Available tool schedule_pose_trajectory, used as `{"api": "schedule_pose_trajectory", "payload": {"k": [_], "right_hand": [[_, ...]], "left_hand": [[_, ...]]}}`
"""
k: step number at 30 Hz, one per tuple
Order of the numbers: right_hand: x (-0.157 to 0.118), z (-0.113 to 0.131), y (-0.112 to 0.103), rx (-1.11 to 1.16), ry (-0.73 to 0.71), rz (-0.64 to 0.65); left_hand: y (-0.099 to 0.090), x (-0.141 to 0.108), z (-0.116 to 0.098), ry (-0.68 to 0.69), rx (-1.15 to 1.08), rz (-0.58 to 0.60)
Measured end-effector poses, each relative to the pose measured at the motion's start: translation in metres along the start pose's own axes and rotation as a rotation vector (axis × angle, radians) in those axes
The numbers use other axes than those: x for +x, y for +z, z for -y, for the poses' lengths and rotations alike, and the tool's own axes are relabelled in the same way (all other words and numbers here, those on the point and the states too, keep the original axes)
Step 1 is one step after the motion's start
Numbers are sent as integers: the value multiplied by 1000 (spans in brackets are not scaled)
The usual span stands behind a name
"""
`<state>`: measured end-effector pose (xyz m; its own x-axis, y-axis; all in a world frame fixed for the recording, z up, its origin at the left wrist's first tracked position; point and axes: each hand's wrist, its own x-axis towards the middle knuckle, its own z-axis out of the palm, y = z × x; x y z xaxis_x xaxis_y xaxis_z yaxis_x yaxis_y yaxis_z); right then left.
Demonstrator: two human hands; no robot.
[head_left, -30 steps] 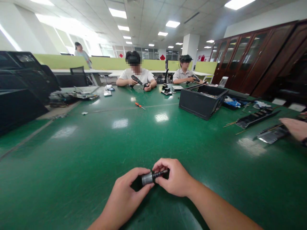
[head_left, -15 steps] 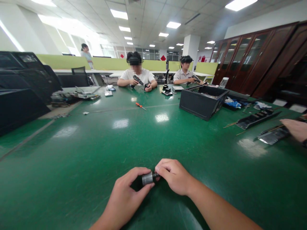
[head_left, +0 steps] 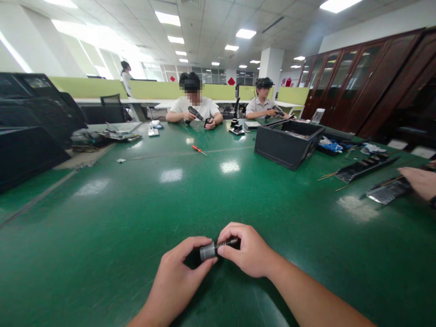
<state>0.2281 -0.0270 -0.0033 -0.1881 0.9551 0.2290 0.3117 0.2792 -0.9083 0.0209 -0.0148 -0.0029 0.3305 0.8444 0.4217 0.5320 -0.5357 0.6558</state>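
Observation:
A small silver-grey metal cylinder (head_left: 207, 252), like a small motor, lies level just above the near part of the green table (head_left: 163, 195). My left hand (head_left: 182, 268) is closed on it, thumb and forefinger gripping its sides. From its right end runs a thin dark shaft (head_left: 233, 241) with a coiled or ridged stretch. My right hand (head_left: 250, 252) pinches this shaft between thumb and fingers, close to the cylinder. The shaft's tip shows inside the curl of the right fingers. Whether the coiled stretch is a spring or a thread, I cannot tell.
An orange-handled screwdriver (head_left: 197, 149) lies further up the table. A black open case (head_left: 288, 143) stands right of it. Metal rails (head_left: 366, 169) lie at right, near another person's hand (head_left: 420, 181). Dark equipment (head_left: 37, 118) fills the left. Two co-workers sit opposite, holding power drills.
My right fingers have shifted along the shaft and opened out a little, so more of the shaft and its tip now shows. My left hand holds the cylinder almost unmoved.

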Motion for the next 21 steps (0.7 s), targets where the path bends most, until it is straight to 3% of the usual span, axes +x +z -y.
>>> {"api": "schedule_pose_trajectory", "payload": {"k": [21], "right_hand": [[1,4,-2,-24,12,3]], "left_hand": [[-3,1,-5,-3,15,-17]]}}
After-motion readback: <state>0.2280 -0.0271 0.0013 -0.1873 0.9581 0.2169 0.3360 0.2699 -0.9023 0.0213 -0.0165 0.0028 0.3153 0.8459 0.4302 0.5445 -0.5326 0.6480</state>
